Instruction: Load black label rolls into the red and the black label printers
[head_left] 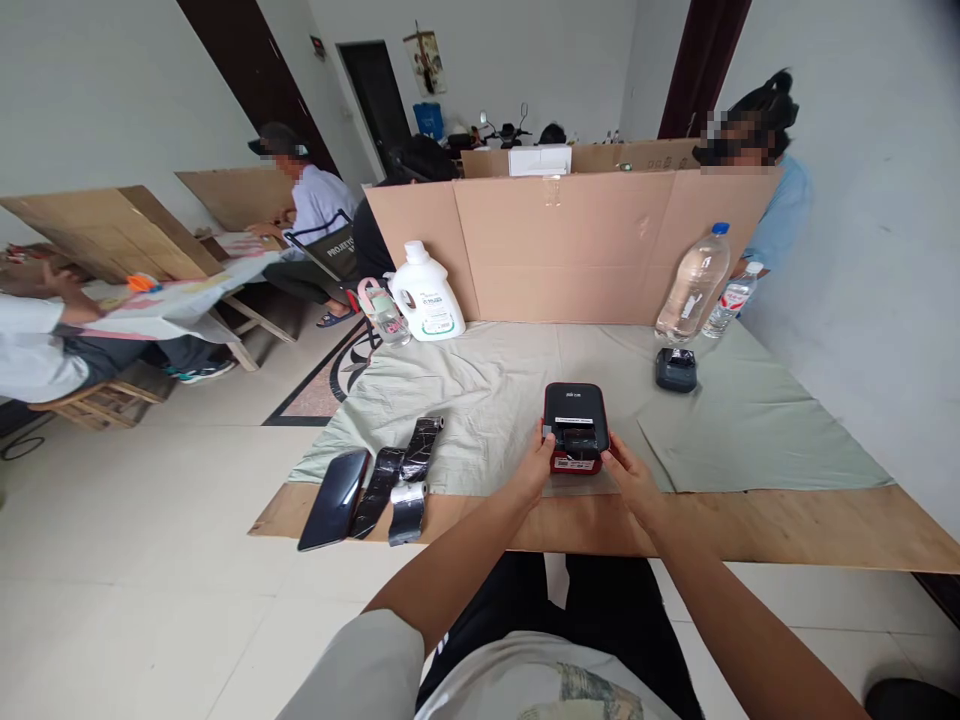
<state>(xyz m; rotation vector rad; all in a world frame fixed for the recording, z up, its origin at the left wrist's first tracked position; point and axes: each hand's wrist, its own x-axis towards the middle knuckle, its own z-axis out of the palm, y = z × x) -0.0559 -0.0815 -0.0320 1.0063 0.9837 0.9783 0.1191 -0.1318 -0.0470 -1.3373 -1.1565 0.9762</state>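
A small black and red label printer [576, 405] sits on the cloth near the table's front edge, straight ahead of me. My left hand [534, 468] grips its left side with the thumb on the near corner. On the opposite side my right hand [632, 478] holds the near right corner. To the left lie several rolls with black strips partly unwound, among them a near roll [407, 510] and a far roll [423, 445]. A dark phone or tablet [334, 500] lies beside them.
A cardboard screen [562, 250] closes off the table's back. Before it stand a white detergent jug [429, 295], a pink-handled bottle [384, 312], a large clear bottle [694, 285] and a smaller water bottle [727, 305]. A small black device [676, 370] rests at right. People sit beyond.
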